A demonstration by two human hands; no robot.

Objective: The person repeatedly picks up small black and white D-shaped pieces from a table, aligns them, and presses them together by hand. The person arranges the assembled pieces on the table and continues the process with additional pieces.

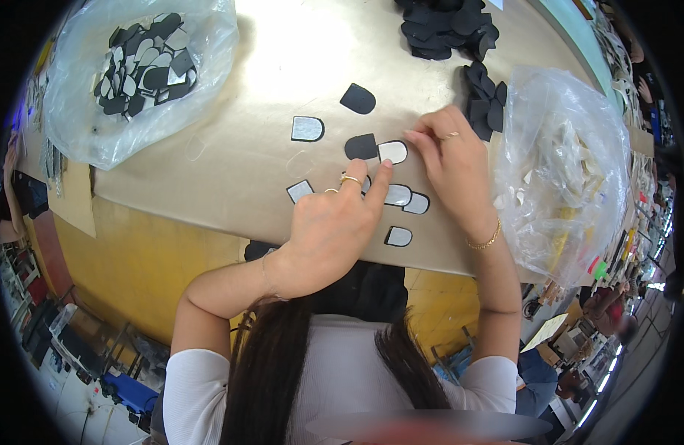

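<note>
My left hand (327, 230) lies low over the table with its fingers stretched out. One fingertip presses the lower edge of a small white-faced patch (391, 150), rounded at one end. Another finger reaches to a plain black patch (359, 144) touching it on the left. Just right of the white-faced patch, my right hand (457, 163) pinches thumb and forefinger together; anything between them is too small to make out. Grey-faced patches with black rims, such as the overlapping pair (398, 195), lie by my left hand, partly covered by it. Farther off are a grey-faced patch (308, 128) and a black patch (358, 99).
A clear plastic bag (216, 44) holding many black and grey patches stands at the far left. Black patches (449, 30) are heaped at the back right, with a smaller pile (484, 100) nearer. A clear bag of pale scraps (560, 178) sits right of my right arm.
</note>
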